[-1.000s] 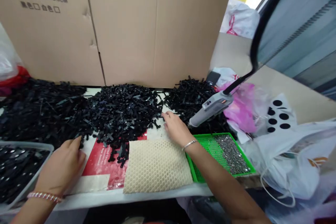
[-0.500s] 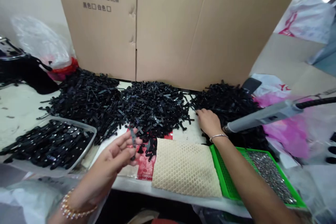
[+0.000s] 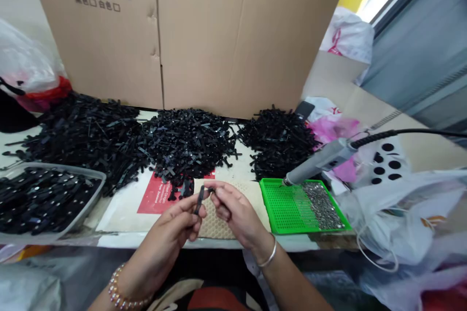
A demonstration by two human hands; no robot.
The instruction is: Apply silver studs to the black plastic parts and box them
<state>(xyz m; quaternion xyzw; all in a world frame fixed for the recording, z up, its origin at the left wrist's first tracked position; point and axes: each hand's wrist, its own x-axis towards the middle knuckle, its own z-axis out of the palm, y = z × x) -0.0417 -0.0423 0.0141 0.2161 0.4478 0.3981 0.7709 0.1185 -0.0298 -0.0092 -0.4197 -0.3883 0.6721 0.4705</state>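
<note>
My left hand pinches a thin black strip between thumb and fingers, holding it nearly upright. Close beside it, my right hand is closed with its fingertips on a small dark piece at the strip's upper end; whether the two pieces touch I cannot tell. Both hands are over a beige honeycomb-textured mat. Behind them lie a middle heap of black strips and a right heap of black pieces.
A green tray of small metal screws stands right, with a grey electric screwdriver above it. At left are a plastic tub of black parts and another black heap. A tall cardboard sheet closes the back.
My right hand has left the right heap and come in beside my left hand with a small dark piece. My left hand still holds the strip. The view has shifted right.
</note>
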